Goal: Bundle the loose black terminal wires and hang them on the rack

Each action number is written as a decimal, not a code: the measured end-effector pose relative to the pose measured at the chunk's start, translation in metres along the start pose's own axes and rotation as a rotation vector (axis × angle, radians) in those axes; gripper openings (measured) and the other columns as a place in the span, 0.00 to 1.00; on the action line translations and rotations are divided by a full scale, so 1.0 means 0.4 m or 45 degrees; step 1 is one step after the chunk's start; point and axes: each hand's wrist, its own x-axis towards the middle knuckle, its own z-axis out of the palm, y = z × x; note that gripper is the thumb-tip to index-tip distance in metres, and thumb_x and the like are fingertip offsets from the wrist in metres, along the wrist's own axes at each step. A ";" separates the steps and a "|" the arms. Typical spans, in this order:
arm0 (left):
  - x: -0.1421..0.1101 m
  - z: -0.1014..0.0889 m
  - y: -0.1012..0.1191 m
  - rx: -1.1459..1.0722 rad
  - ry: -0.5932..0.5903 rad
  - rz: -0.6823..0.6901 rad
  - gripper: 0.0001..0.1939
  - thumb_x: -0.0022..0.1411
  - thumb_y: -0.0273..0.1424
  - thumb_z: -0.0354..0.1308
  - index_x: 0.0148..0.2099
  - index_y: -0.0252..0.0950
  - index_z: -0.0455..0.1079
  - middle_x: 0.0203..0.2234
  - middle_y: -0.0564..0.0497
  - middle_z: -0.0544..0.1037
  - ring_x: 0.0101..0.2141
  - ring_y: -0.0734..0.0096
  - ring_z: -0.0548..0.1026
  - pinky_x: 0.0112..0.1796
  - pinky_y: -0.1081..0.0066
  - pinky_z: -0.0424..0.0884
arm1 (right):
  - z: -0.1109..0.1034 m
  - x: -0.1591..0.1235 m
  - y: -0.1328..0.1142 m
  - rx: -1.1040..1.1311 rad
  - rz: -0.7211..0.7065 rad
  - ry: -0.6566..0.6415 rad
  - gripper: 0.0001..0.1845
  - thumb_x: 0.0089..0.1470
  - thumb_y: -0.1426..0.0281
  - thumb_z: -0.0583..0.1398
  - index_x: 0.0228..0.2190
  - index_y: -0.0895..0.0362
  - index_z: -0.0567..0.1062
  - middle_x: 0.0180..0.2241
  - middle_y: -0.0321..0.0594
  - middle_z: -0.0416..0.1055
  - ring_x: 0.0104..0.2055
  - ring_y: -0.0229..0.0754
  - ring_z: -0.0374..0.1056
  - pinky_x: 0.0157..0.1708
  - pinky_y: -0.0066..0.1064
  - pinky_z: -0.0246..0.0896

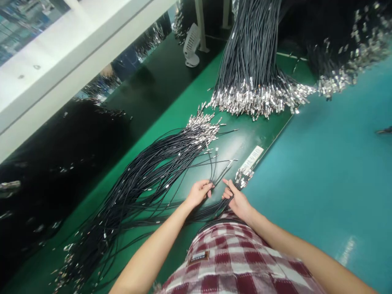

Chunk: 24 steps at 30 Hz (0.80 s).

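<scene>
My left hand (200,192) pinches a few thin black cables (212,167) whose metal ends point up and away from me. Close beside it, my right hand (237,200) is closed around a bundle of black cables (211,210) near the table's front edge. Silver connectors (244,176) of that bundle stick out past the right hand. A larger loose pile of black cables (147,167) stretches across the table to the left, with metal tips gathered at its far end.
Thick bundles of cable (251,49) with silver ends lie at the back of the green table (183,102). A white label (253,157) is stuck near the right edge. A small white fan (192,45) stands behind, and a white shelf beam (76,45) crosses the upper left.
</scene>
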 end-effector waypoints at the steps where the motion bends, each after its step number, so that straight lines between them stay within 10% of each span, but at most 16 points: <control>1: -0.024 0.007 -0.012 -0.010 -0.025 0.030 0.21 0.61 0.48 0.53 0.37 0.33 0.70 0.15 0.57 0.69 0.15 0.80 0.57 0.20 0.77 0.54 | 0.003 -0.001 -0.001 0.010 -0.014 -0.022 0.26 0.41 0.52 0.71 0.39 0.54 0.77 0.17 0.25 0.45 0.20 0.33 0.45 0.24 0.30 0.57; 10: -0.161 0.065 -0.069 0.185 0.093 0.087 0.23 0.67 0.47 0.47 0.36 0.33 0.73 0.18 0.55 0.70 0.24 0.73 0.66 0.30 0.73 0.60 | 0.010 -0.002 -0.001 -0.061 -0.074 -0.004 0.23 0.38 0.55 0.73 0.34 0.55 0.79 0.18 0.27 0.48 0.21 0.33 0.47 0.22 0.29 0.56; 24: -0.182 0.054 -0.088 0.008 0.204 0.066 0.25 0.63 0.50 0.51 0.42 0.32 0.74 0.20 0.56 0.65 0.22 0.74 0.62 0.26 0.74 0.58 | 0.031 -0.018 -0.021 0.018 -0.046 -0.120 0.14 0.39 0.67 0.72 0.31 0.54 0.79 0.22 0.28 0.55 0.20 0.30 0.43 0.24 0.28 0.57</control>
